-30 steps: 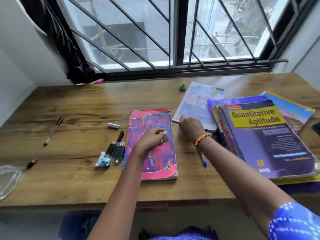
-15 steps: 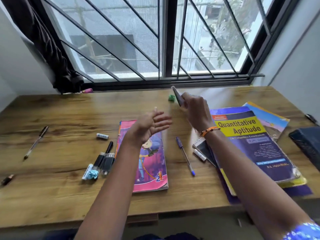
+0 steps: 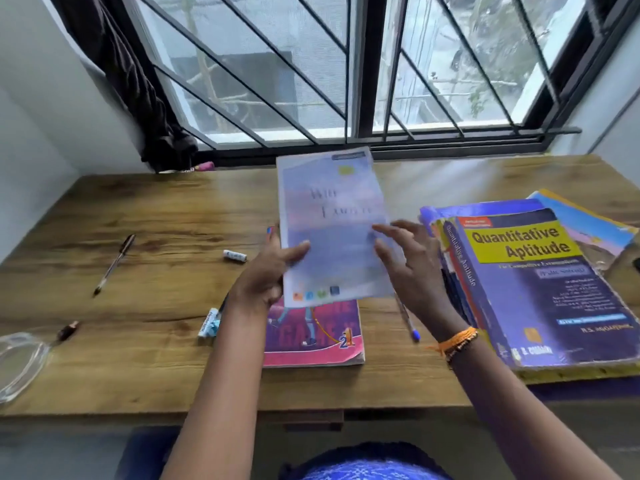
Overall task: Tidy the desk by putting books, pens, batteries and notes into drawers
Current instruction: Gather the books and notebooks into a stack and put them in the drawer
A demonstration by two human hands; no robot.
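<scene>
A thin pale-blue notebook (image 3: 332, 216) is held up above the wooden desk (image 3: 166, 368). My left hand (image 3: 266, 275) grips its lower left edge, thumb on the cover. My right hand (image 3: 412, 265) has straight fingers touching the notebook's right side. Under them lies a pink book (image 3: 315, 337). A thick "Quantitative Aptitude" book (image 3: 540, 289) tops a stack at the right. A blue pen (image 3: 408, 323) lies between the pink book and that stack. A white battery (image 3: 234, 255) lies left of my hands.
A pen (image 3: 114, 263) and a small dark cap (image 3: 68, 330) lie on the desk's left side. A glass lid (image 3: 19, 362) sits at the left edge. Markers and a small white tube (image 3: 209, 322) lie beside the pink book. The barred window (image 3: 346, 81) stands behind.
My right hand lifted the pale-blue notebook off the desk and brought it over the pink book. My left hand left the pink book and took the notebook's left edge.
</scene>
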